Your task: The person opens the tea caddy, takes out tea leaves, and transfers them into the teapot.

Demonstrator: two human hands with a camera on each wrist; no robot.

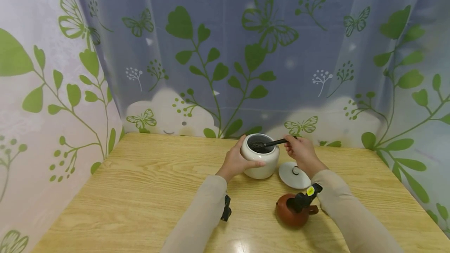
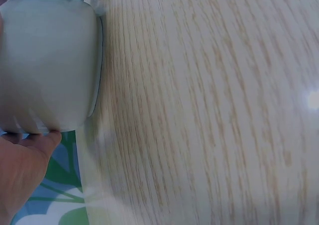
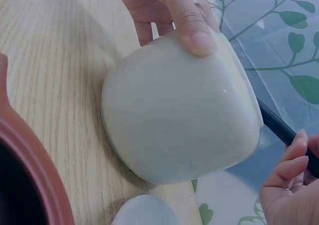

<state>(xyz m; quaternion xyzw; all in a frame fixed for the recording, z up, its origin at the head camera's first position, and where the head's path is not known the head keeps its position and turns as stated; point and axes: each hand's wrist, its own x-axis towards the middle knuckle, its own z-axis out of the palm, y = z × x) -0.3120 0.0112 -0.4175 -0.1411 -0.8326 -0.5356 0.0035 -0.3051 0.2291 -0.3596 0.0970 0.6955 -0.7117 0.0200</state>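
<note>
A white ceramic jar (image 1: pixel 261 170) stands near the table's back edge, its mouth showing a dark inside. My left hand (image 1: pixel 236 160) grips it from the left, the thumb across its front and the fingers behind. On the right, my right hand (image 1: pixel 300 152) pinches the handle of a black spoon (image 1: pixel 277 142), whose bowl end reaches into the jar with dark, loose-looking stuff at it. In the right wrist view the jar (image 3: pixel 179 110) hides that end, and only the handle (image 3: pixel 279 122) shows. The left wrist view shows left fingertips (image 2: pixel 47 140) against the jar's side.
A white lid (image 1: pixel 289 178) with a small knob lies right of the jar. Nearer, partly under the right wrist, sits a reddish-brown clay teapot (image 1: pixel 293 218) with its top uncovered. A patterned curtain (image 1: pixel 225 69) hangs close behind the wooden table (image 1: pixel 147 190).
</note>
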